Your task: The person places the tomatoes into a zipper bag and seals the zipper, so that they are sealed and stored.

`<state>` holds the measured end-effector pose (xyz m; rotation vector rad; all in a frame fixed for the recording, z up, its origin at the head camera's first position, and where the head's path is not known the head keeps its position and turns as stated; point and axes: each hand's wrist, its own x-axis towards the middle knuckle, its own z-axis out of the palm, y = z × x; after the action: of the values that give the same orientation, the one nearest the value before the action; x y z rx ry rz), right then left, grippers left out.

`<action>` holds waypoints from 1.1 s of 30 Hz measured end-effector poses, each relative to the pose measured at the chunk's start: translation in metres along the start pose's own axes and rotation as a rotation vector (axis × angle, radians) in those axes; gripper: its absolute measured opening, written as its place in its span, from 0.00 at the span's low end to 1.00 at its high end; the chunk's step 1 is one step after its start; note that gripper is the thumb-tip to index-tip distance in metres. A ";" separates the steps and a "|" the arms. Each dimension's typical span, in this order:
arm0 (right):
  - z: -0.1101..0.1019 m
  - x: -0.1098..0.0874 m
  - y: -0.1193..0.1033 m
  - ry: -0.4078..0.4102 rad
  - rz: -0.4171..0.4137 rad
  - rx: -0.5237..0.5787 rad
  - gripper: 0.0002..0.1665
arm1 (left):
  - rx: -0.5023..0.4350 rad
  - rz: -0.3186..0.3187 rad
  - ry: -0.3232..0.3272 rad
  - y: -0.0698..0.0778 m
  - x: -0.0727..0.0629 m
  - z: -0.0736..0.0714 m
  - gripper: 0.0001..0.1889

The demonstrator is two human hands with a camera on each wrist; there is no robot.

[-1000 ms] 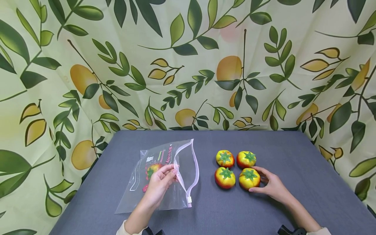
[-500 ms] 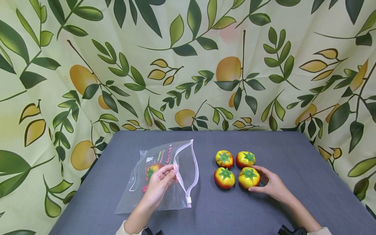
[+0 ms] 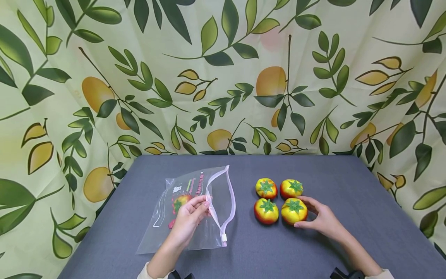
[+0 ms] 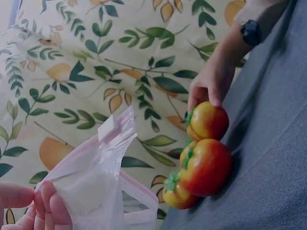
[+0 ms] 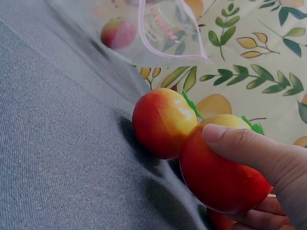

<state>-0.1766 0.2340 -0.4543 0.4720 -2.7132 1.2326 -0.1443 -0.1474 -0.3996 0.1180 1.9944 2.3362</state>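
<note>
My left hand (image 3: 191, 219) pinches the near lip of a clear zip bag (image 3: 153, 226), whose pink-edged mouth gapes to the right. One red-and-yellow tomato (image 3: 182, 202) shows through the plastic inside the bag. To the right, my right hand (image 3: 322, 221) grips the front-right tomato (image 3: 294, 211), thumb on its near side and fingers round the far side. In the right wrist view, the thumb presses on the gripped tomato (image 5: 218, 172), and another tomato (image 5: 160, 122) touches or nearly touches it. The right fingertips are partly hidden behind the fruit.
Beside the gripped one stand more tomatoes: back left (image 3: 266, 188), back right (image 3: 291, 189) and front left (image 3: 266, 211). All are on a grey cloth-covered table (image 3: 331, 178). A leaf-patterned curtain (image 3: 223, 77) hangs behind. A white slider (image 3: 224, 237) sits at the bag's near corner.
My right hand and the tomato in its grip have shifted very slightly left. The left hand and the bag hold still.
</note>
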 end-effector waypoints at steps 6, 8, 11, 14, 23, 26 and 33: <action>-0.002 0.001 -0.003 -0.014 0.012 0.000 0.43 | -0.001 -0.006 0.005 0.000 0.000 0.000 0.14; -0.003 0.001 -0.004 -0.021 0.015 -0.001 0.43 | -0.001 -0.009 0.007 0.000 0.000 0.000 0.13; -0.004 0.002 -0.008 -0.028 0.016 0.004 0.43 | -0.001 -0.012 0.008 0.000 0.000 0.001 0.12; -0.006 0.002 -0.010 -0.033 0.014 0.010 0.43 | -0.003 -0.012 0.007 0.000 0.000 0.001 0.12; -0.006 0.003 -0.015 -0.001 -0.045 0.015 0.45 | -0.005 -0.015 0.016 0.001 0.000 0.001 0.12; -0.006 0.004 -0.017 0.001 -0.045 0.008 0.45 | -0.003 -0.015 0.019 0.001 0.000 0.001 0.12; -0.007 0.007 -0.022 -0.002 -0.052 0.016 0.44 | -0.007 -0.018 0.021 0.002 0.000 0.002 0.16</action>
<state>-0.1762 0.2239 -0.4327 0.5426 -2.6770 1.2423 -0.1439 -0.1462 -0.3974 0.0755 1.9883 2.3429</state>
